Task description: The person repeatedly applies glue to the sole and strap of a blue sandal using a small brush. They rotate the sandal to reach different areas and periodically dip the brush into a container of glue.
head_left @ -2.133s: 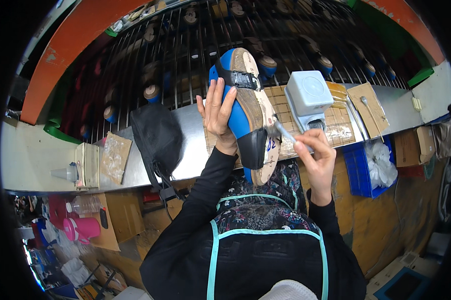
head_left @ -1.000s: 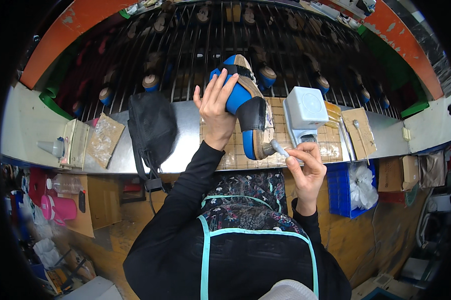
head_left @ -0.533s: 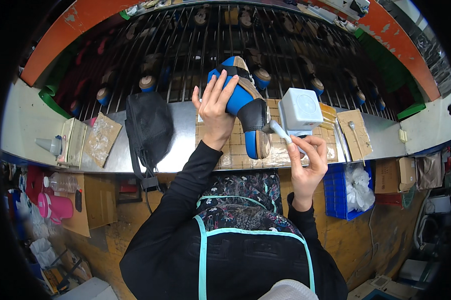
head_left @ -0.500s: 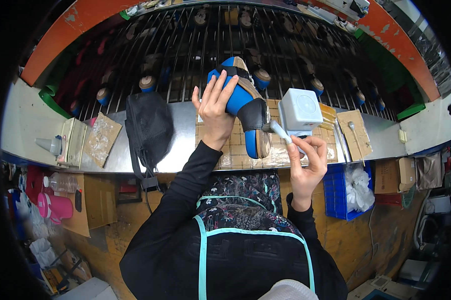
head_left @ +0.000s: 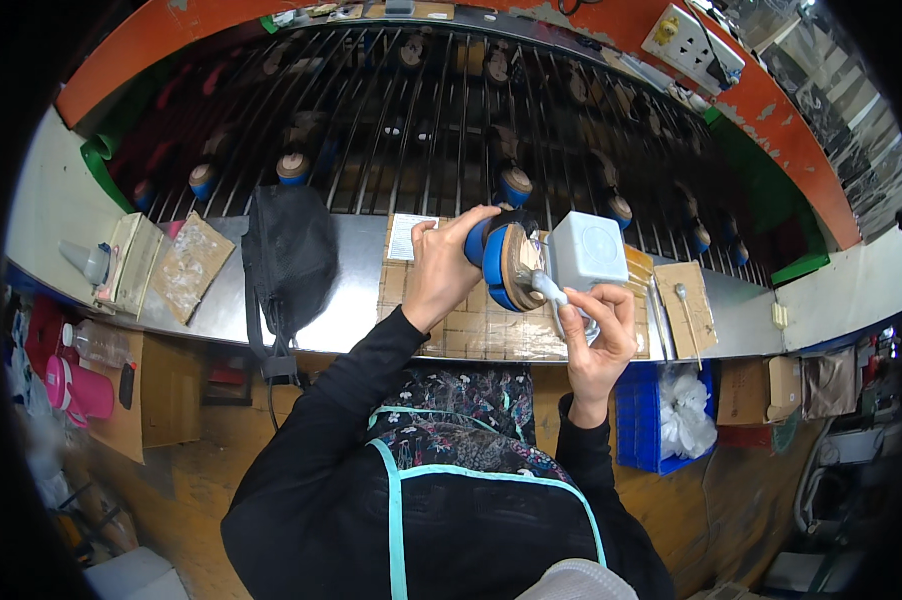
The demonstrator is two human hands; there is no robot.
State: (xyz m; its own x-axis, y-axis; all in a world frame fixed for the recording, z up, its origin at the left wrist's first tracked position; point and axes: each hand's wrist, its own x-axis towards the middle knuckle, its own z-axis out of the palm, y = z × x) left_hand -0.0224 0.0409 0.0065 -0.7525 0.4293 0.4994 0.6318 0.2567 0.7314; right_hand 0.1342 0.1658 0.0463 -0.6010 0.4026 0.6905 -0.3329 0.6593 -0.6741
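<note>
My left hand (head_left: pixel 443 268) grips a blue shoe last (head_left: pixel 498 262) fitted with a black-strapped sandal upper. The last's tan underside faces right and toward me; much of its far part is hidden. Between the thumb and fingers of my right hand (head_left: pixel 601 335) is a brush (head_left: pixel 547 288) with a pale handle. Its tip is at the underside of the last, seemingly touching it. Just behind the brush stands a white cube-shaped container (head_left: pixel 589 255). Beneath both hands, a cardboard sheet (head_left: pixel 421 325) covers part of the metal bench.
A black mesh bag (head_left: pixel 289 260) lies left on the bench, beside a stained board (head_left: pixel 193 268). Rightward, a small board (head_left: pixel 688 310) carries a thin stick tool. Beyond, metal rods (head_left: pixel 371 150) hold several more lasts. A blue crate (head_left: pixel 643 425) with white plastic stands below right.
My left hand has turned the shoe last so its underside faces me more, and brought it nearer. The brush has moved slightly with it, from the strap area to the underside.
</note>
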